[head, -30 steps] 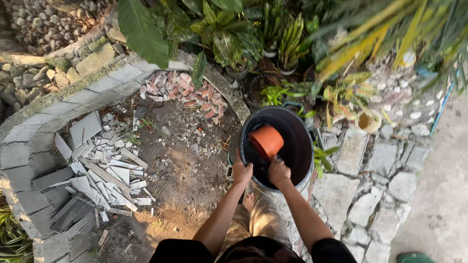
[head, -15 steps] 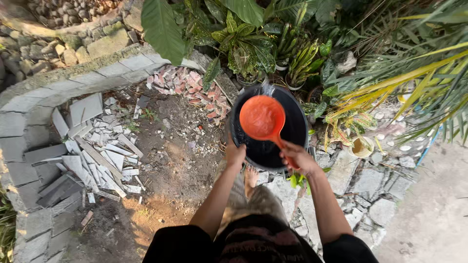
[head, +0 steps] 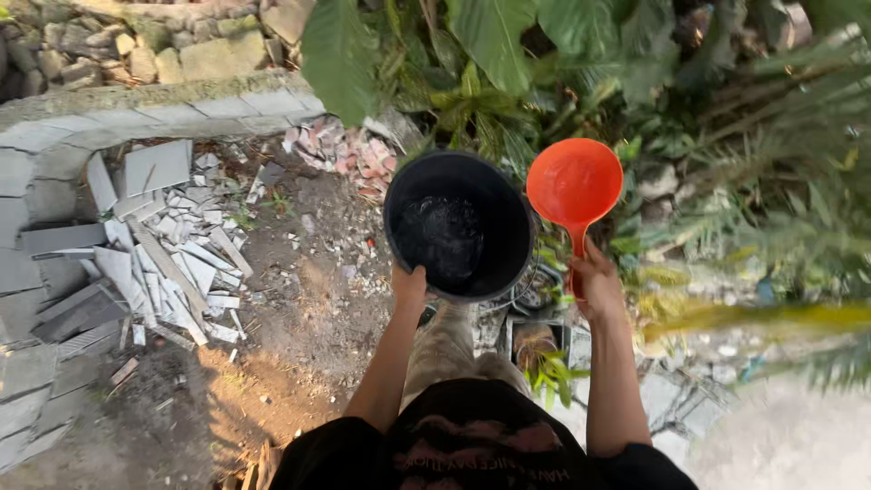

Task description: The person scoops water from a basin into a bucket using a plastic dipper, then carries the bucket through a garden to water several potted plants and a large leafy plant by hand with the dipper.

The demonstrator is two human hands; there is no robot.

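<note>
My left hand [head: 410,285] grips the near rim of a black bucket [head: 458,225] and holds it up in front of me; water glints at its bottom. My right hand [head: 594,283] is shut on the handle of an orange dipper [head: 574,184], its round bowl raised to the right of the bucket, over the green plants [head: 508,54]. Dipper and bucket are apart. My legs show below the bucket.
A heap of broken grey tiles [head: 154,263] lies on bare soil at the left, inside a curved stone border [head: 136,113]. Pinkish rubble [head: 349,154] lies beyond the bucket. Potted plants [head: 544,363] and stone pavers [head: 671,399] are at the right.
The orange dipper came up out of the bucket and swung right over the plants. The bucket shifted left and nearer in view as my head tilted.
</note>
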